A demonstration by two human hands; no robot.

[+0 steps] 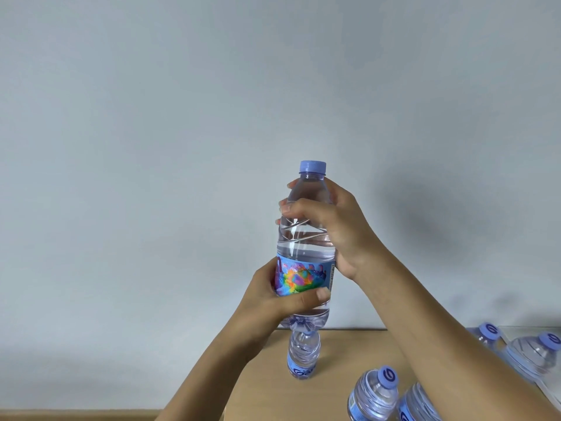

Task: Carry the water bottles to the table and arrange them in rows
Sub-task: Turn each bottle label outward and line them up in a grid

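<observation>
I hold a clear water bottle (305, 247) with a blue cap and a colourful blue label upright in the air, in front of the pale wall. My left hand (273, 294) grips its lower part around the label. My right hand (331, 226) wraps its upper shoulder below the cap. Directly under it a smaller water bottle (303, 354) stands upright on the wooden table (273, 387). Two more bottles stand near the front right (375, 396) (417, 405), partly behind my right forearm.
Two further bottles with blue caps (488, 335) (537, 354) stand at the right edge, beside a clear plastic wrap or tray edge (546, 390). The table's back edge meets the wall; its left edge drops off near the lower middle of the view.
</observation>
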